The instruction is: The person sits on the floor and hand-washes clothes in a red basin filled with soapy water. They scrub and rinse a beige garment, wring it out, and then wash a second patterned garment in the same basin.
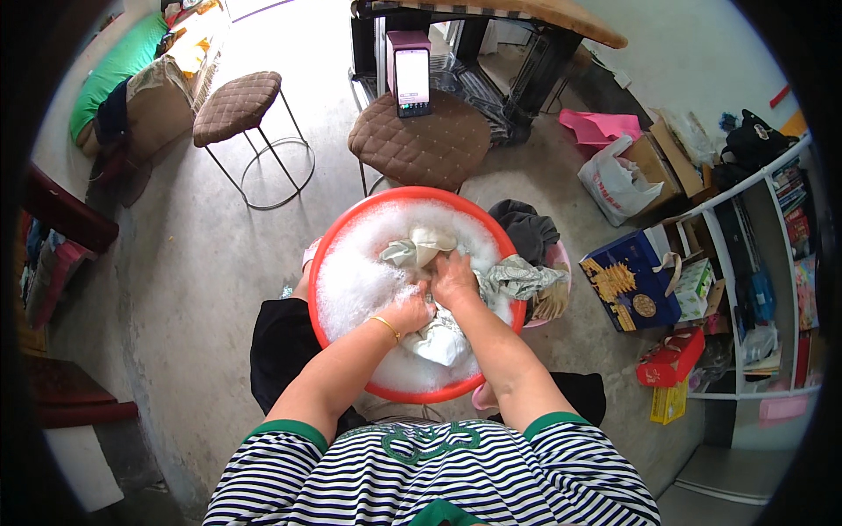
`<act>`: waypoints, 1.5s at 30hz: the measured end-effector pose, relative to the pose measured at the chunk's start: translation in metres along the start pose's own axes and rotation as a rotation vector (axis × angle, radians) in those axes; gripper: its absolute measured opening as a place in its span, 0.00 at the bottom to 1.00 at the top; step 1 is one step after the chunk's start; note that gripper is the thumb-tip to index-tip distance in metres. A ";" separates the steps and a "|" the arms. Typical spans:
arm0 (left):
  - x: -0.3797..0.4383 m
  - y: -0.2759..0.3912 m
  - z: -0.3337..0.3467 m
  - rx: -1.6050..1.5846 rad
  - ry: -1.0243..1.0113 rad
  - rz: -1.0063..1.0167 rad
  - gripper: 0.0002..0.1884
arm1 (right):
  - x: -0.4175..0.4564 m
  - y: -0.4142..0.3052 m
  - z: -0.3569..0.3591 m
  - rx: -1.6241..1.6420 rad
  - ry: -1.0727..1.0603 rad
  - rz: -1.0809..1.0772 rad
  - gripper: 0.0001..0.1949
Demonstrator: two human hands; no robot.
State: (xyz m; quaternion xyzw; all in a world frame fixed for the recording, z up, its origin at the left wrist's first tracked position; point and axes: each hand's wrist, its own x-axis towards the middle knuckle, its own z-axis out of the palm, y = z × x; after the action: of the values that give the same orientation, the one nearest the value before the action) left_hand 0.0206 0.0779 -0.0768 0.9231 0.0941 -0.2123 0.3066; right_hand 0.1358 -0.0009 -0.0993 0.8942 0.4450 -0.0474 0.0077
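Observation:
A red plastic basin (318, 289) full of white suds (362, 263) stands before me. Inside it, a pale, wet cloth (437, 342) is bunched up, and a lump of it (431, 242) rises beyond my hands. My left hand (411, 310), below a gold-coloured bracelet (387, 325), grips the cloth near the basin's middle. Close beside it, slightly farther from me, my right hand (454, 279) also grips the cloth. Foam and folds hide most fingertips. A patterned grey-green cloth (520, 277) hangs over the basin's right rim.
Right of the basin, a pink tub (561, 256) holds dark grey clothing (524, 227). A smartphone (413, 82) leans against a pink box on a brown quilted stool (421, 141). Another stool (238, 108) stands left. A blue gift box (630, 281) and white shelving (720, 296) are at right.

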 end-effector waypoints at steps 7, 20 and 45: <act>0.028 -0.019 0.009 0.549 -0.040 0.157 0.22 | 0.014 -0.003 -0.007 0.250 -0.187 0.093 0.22; 0.003 -0.024 -0.016 -1.109 0.640 -0.207 0.33 | -0.002 0.007 -0.040 0.846 0.326 -0.019 0.14; -0.048 0.006 0.023 0.379 0.427 0.234 0.19 | -0.096 0.073 -0.093 0.107 0.182 0.044 0.15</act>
State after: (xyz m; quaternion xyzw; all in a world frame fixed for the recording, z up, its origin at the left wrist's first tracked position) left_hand -0.0285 0.0576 -0.0685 0.9921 0.0081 0.0093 0.1246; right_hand 0.1438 -0.1160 0.0002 0.9035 0.4211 0.0104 -0.0793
